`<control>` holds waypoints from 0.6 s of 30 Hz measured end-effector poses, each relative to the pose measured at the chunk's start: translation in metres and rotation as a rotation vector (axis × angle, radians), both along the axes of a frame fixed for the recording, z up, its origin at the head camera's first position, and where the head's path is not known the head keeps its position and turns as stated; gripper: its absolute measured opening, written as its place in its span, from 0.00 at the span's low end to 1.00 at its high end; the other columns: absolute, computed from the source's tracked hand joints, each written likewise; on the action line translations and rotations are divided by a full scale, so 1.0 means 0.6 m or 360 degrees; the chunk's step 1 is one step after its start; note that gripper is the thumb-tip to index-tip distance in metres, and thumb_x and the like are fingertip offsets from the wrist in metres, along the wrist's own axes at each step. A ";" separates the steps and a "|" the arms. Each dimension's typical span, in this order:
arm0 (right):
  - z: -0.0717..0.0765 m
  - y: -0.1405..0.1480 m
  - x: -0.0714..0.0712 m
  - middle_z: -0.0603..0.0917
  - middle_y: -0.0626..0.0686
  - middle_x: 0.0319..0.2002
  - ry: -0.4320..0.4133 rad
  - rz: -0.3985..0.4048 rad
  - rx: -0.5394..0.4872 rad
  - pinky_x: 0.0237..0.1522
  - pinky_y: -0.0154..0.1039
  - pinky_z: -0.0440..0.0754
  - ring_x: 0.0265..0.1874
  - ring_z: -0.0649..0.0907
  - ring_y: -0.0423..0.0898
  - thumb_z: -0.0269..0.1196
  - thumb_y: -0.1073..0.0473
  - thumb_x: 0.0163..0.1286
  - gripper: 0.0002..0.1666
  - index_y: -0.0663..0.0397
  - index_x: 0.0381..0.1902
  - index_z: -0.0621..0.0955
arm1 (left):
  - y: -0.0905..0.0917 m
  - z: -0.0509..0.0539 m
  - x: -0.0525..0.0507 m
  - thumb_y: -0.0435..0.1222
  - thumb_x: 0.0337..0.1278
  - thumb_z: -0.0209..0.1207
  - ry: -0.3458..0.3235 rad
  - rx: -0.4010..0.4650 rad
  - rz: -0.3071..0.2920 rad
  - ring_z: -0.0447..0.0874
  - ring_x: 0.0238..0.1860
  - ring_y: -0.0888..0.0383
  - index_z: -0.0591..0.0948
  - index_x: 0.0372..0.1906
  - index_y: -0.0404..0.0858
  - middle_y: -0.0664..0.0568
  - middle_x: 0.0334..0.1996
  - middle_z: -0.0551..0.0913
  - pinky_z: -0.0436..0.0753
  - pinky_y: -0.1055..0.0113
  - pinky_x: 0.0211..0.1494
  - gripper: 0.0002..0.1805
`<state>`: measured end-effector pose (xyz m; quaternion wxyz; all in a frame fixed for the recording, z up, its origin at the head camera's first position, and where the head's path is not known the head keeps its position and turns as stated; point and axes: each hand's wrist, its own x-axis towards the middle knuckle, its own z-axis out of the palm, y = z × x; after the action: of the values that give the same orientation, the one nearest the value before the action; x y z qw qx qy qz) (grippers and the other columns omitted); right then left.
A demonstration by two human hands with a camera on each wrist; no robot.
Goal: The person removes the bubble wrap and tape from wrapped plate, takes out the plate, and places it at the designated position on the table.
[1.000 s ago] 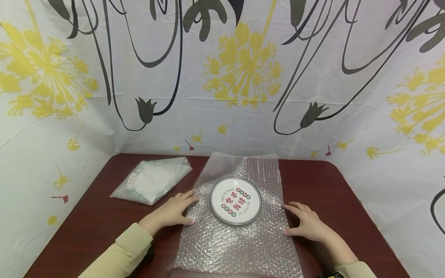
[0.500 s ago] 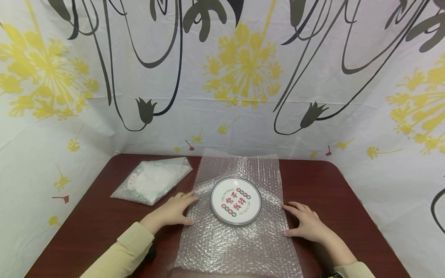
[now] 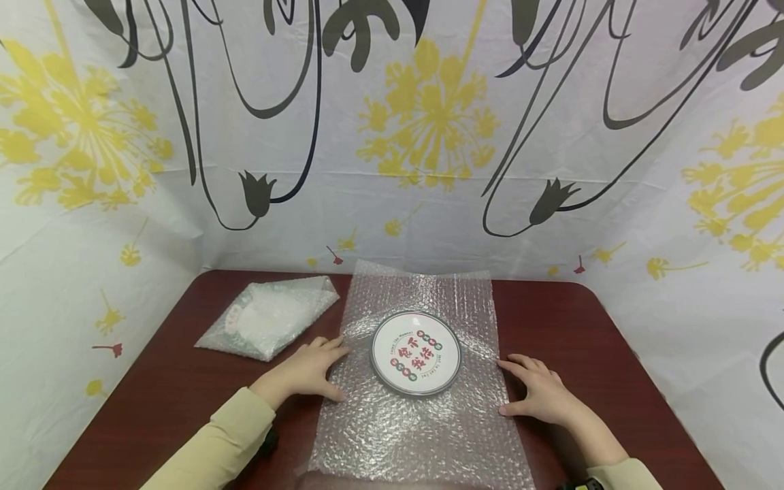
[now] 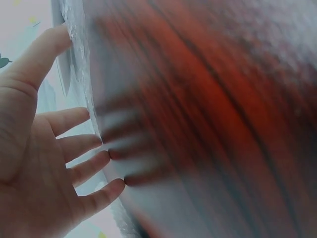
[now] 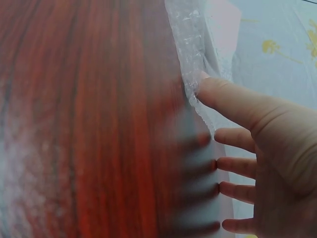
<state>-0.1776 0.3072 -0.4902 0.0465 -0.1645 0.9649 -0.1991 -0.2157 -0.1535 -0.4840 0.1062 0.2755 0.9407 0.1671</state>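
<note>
About midway between the desk [image 3: 569, 327]'s side edges, plate [image 3: 415, 354] sat on bubble wrap [image 3: 419, 439], left hand [image 3: 309, 371] and right hand [image 3: 542, 391] relaxed along wrap sides, gripping nothing; uneven tug could've slid plate.

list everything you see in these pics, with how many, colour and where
plate: one, white with a dark rim and red and green print, on the bubble wrap
bubble wrap: one sheet, clear, middle of the table
packet: one, clear bubble wrap around something white, far left of the table
table: one, dark red, under it all
backdrop: white with yellow, grey and red plant prints, behind and beside the table
sleeves: two, pale yellow, on the forearms
left hand: one, bare, at the wrap's left edge
right hand: one, bare, at its right edge
</note>
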 end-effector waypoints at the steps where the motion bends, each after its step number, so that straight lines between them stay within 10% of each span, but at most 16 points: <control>1: 0.001 -0.001 0.000 0.66 0.65 0.65 -0.0004 0.0003 0.0006 0.50 0.72 0.60 0.62 0.62 0.68 0.72 0.32 0.44 0.55 0.54 0.66 0.72 | 0.001 0.000 0.000 0.57 0.34 0.71 0.0001 -0.0004 0.0001 0.59 0.66 0.41 0.69 0.68 0.37 0.39 0.70 0.61 0.61 0.40 0.64 0.52; 18: 0.034 -0.019 -0.014 0.70 0.69 0.61 0.0025 0.0017 0.0082 0.49 0.74 0.62 0.60 0.65 0.71 0.73 0.41 0.51 0.41 0.59 0.57 0.78 | 0.011 -0.003 0.001 0.60 0.28 0.74 0.0034 -0.0071 0.0068 0.60 0.65 0.41 0.69 0.68 0.36 0.39 0.70 0.61 0.64 0.40 0.62 0.57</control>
<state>-0.1862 0.2958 -0.4696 0.0441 -0.1700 0.9692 -0.1726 -0.2151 -0.1468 -0.4860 0.0988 0.2547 0.9509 0.1453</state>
